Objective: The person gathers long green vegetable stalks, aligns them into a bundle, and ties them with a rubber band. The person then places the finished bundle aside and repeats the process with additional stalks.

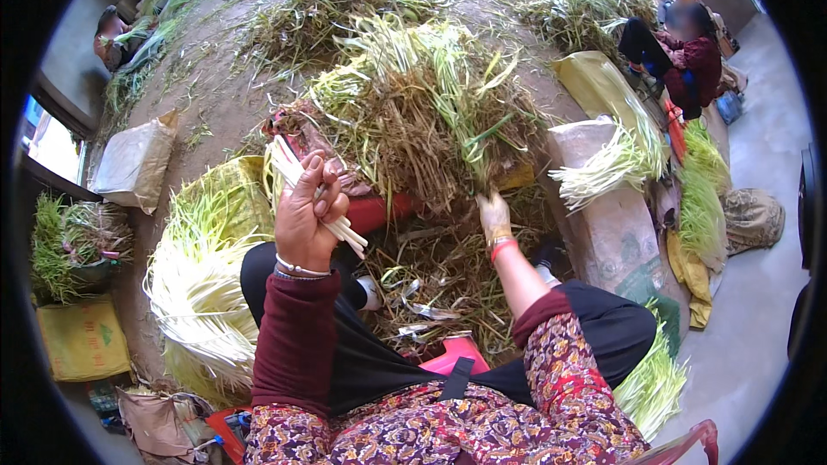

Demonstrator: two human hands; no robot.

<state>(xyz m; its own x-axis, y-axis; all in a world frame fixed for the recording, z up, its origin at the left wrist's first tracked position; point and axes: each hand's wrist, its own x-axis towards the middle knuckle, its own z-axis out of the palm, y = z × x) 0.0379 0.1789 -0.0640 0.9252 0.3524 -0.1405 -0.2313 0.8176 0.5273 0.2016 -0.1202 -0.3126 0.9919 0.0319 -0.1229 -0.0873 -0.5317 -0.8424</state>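
Raised in front of me, my left hand point(311, 203) is closed around a small bunch of pale garlic-chive-like stalks point(345, 232). My right hand point(494, 214), in a thin pale glove, reaches to the near edge of a large heap of uncleaned plants point(413, 116) with brown roots and dry leaves. Its fingers touch the base of some green leaves there; whether they grip them is unclear. Beside my left knee lies a big pile of cleaned white stalks point(200, 310). A smaller bundle of white stalks point(597, 165) rests on sacking at the right.
Brown plant waste point(439, 284) covers the floor between my legs, near a pink plastic stool point(455, 356). A wrapped block point(134, 158) and a yellow sack point(84, 339) lie at the left. One person point(691, 58) sits at the upper right, another point(113, 39) at the upper left.
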